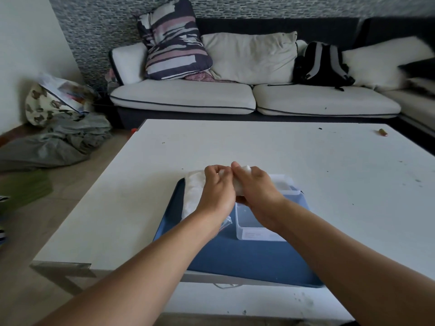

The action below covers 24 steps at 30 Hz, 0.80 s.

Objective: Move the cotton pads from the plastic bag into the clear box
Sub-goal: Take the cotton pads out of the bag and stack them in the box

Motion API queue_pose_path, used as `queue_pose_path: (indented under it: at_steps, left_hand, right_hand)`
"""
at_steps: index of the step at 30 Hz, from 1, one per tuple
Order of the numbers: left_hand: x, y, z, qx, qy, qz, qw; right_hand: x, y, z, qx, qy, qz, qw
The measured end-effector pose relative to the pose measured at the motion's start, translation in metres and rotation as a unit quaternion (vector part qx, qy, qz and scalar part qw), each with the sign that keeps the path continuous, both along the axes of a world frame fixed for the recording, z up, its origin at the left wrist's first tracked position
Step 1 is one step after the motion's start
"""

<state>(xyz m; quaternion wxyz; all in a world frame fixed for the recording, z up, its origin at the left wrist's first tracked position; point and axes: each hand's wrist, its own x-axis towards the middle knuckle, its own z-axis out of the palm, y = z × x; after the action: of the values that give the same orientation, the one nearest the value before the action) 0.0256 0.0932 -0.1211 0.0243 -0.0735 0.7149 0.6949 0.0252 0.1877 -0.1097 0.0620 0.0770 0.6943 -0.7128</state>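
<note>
White table (259, 147), blue tray (247, 260): both hands clasp a bundle of cotton pads (239, 187), right hand (256, 187) and left hand (217, 189) curled round it, directly above the clear box (249, 228), bag (194, 191) lying leftward

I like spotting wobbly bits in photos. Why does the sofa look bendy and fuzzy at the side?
Head view: the wide lens bends the sofa and table edges; the far-right corner is blurred and dark; the hands, left hand and right hand, look fairly sharp in soft daylight.
</note>
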Motion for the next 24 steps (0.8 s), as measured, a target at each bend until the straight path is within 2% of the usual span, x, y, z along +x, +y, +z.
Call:
queue_pose_path:
  at_steps: [3,7,9,13,15,16,18,19,21,22,24]
  left_hand:
    - [0.001,0.009,0.004,0.06,-0.052,-0.001,0.997]
    - [0.003,0.013,0.011,0.166,-0.105,-0.035,0.98]
    - [0.002,0.012,0.011,0.182,-0.111,-0.038,0.976]
    - [-0.007,0.009,0.007,0.202,-0.092,-0.005,0.975]
    - [-0.007,0.01,0.004,0.145,-0.063,-0.038,0.987]
    - [-0.007,0.009,0.002,0.088,-0.039,-0.057,0.994]
    - [-0.007,0.009,-0.004,-0.076,0.04,-0.094,0.992]
    - [-0.006,0.007,-0.008,-0.177,0.103,-0.109,0.973]
    - [-0.006,0.002,-0.015,-0.353,0.213,-0.146,0.899]
    - [-0.006,0.002,-0.017,-0.402,0.239,-0.174,0.867]
    - [-0.005,0.0,-0.018,-0.443,0.238,-0.237,0.831]
  right_hand:
    - [-0.003,0.005,0.004,0.131,0.034,-0.026,0.99]
    - [-0.005,0.011,0.005,0.194,0.032,-0.031,0.98]
    - [-0.005,0.015,0.006,0.175,0.003,-0.011,0.984]
    - [-0.001,0.036,0.007,0.01,-0.063,0.092,0.994]
    - [-0.002,0.053,0.011,-0.017,-0.078,0.107,0.991]
    - [-0.004,0.061,0.013,-0.006,-0.083,0.092,0.992]
    - [-0.012,0.082,0.013,0.103,-0.089,0.014,0.991]
    - [-0.014,0.094,0.012,0.195,-0.094,-0.033,0.976]
    - [-0.015,0.116,0.006,0.336,-0.118,-0.082,0.931]
    - [-0.014,0.124,0.003,0.367,-0.135,-0.081,0.917]
    - [-0.012,0.13,-0.004,0.392,-0.162,-0.06,0.904]
